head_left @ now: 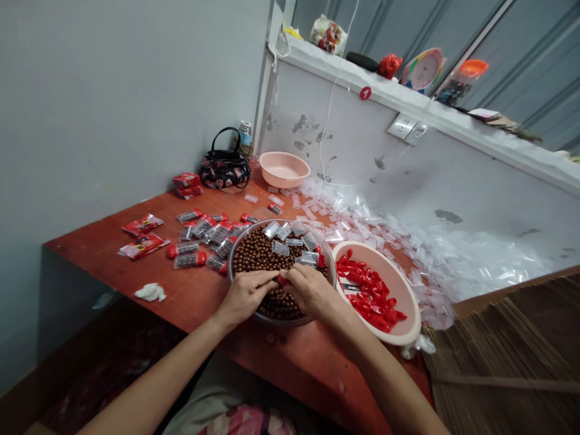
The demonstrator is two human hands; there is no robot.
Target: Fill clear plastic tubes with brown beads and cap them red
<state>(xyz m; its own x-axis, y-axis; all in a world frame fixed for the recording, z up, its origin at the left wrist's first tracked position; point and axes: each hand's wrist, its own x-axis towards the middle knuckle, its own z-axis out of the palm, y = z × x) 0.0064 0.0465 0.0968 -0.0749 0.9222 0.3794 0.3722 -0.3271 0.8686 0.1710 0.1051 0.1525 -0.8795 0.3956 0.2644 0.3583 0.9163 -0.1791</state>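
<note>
My left hand (247,295) and my right hand (312,290) meet over the near half of a metal bowl (232,266) full of small brown balls (254,251). Both hands are closed around a small item whose red cap (283,280) shows between the fingers; the rest of it is hidden. Several empty clear plastic containers (281,248) lie on top of the balls at the far side. Right of the bowl, a pink basin (410,296) holds many loose red caps (374,296). Filled containers with red caps (189,260) are piled left of the bowl.
Clear containers (471,254) heap along the wall. Flat red packets (144,244), a crumpled white tissue (150,292), a black floral handbag (225,170) and another pink basin (284,170) are on the red table (104,241). Stacked cardboard (512,350) stands at right.
</note>
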